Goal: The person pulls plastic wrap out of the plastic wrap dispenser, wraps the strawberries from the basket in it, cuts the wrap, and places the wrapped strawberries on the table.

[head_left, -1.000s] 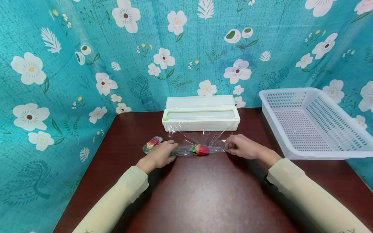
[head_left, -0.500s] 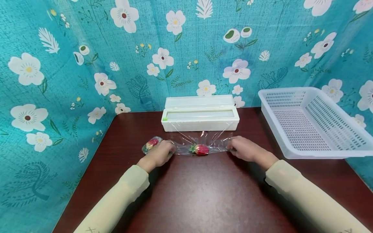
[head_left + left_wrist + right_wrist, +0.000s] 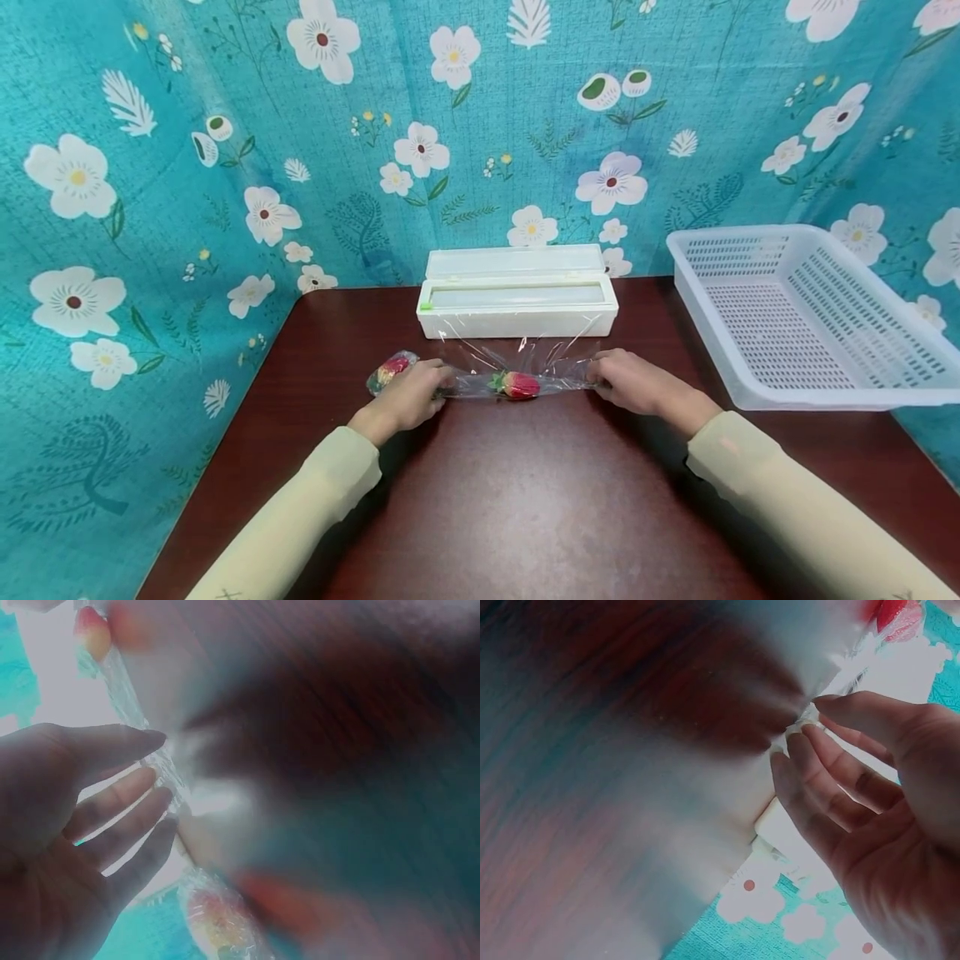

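Observation:
A strawberry (image 3: pixel 519 385) with green leaves lies in a folded strip of clear cling film (image 3: pixel 555 383), which runs back to the white dispenser box. My left hand (image 3: pixel 408 396) pinches the strip's left end; in the left wrist view, thumb and fingertips of the left hand (image 3: pixel 97 802) meet at the film. At the right end my right hand (image 3: pixel 633 382) pinches the strip, and the right wrist view has the fingertips of that hand (image 3: pixel 862 772) on its edge. Just behind my left hand sits another film-wrapped piece of red and yellowish fruit (image 3: pixel 392 369), partly hidden in the head view.
The cling film box (image 3: pixel 517 323) stands at the back of the dark red-brown table (image 3: pixel 510 500), lid up, with a green piece at its left corner. A white plastic basket (image 3: pixel 825 398) occupies the right side. A teal flowered cloth hangs behind.
My right hand has shifted slightly outward and its fingers have drawn in on the film. The left fingers have also curled in more. Strawberry and box have stayed in place.

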`<action>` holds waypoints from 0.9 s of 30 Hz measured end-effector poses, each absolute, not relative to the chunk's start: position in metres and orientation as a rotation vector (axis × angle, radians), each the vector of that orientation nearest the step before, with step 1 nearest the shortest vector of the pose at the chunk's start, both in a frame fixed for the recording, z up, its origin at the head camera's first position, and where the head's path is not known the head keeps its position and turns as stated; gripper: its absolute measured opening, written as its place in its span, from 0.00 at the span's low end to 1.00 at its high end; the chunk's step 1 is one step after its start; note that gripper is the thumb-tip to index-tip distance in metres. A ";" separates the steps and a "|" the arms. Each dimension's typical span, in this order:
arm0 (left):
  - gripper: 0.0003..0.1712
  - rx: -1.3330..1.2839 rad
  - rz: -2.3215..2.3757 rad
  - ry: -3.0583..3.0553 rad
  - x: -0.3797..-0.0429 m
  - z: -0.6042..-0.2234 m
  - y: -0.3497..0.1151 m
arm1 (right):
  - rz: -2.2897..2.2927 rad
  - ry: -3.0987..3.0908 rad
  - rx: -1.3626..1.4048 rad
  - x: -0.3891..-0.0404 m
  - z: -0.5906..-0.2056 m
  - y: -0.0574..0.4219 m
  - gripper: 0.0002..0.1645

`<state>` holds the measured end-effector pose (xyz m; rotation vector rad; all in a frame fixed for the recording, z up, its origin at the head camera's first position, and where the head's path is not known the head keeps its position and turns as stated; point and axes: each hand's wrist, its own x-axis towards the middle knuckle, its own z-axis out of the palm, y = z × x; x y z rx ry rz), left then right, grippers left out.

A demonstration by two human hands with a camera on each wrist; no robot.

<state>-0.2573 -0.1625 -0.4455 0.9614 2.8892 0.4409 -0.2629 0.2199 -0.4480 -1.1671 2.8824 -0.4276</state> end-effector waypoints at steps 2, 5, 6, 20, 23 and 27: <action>0.16 0.966 0.399 2.904 -0.257 -0.444 -0.161 | -0.410 2.886 -1.152 -0.262 -0.448 0.220 0.09; 0.13 0.989 0.340 2.927 -0.257 -0.445 -0.159 | -0.369 2.887 -1.148 -0.263 -0.449 0.219 0.08; 0.11 1.001 0.325 2.933 -0.257 -0.445 -0.158 | -0.354 2.886 -1.149 -0.263 -0.449 0.219 0.08; 0.10 1.055 0.350 2.963 -0.264 -0.450 -0.157 | -0.362 2.884 -1.184 -0.270 -0.450 0.219 0.17; 0.09 1.021 0.366 2.959 -0.265 -0.449 -0.159 | -0.401 2.878 -1.194 -0.270 -0.450 0.221 0.18; 0.04 0.981 0.414 2.936 -0.267 -0.448 -0.161 | -0.443 2.871 -1.203 -0.270 -0.450 0.224 0.17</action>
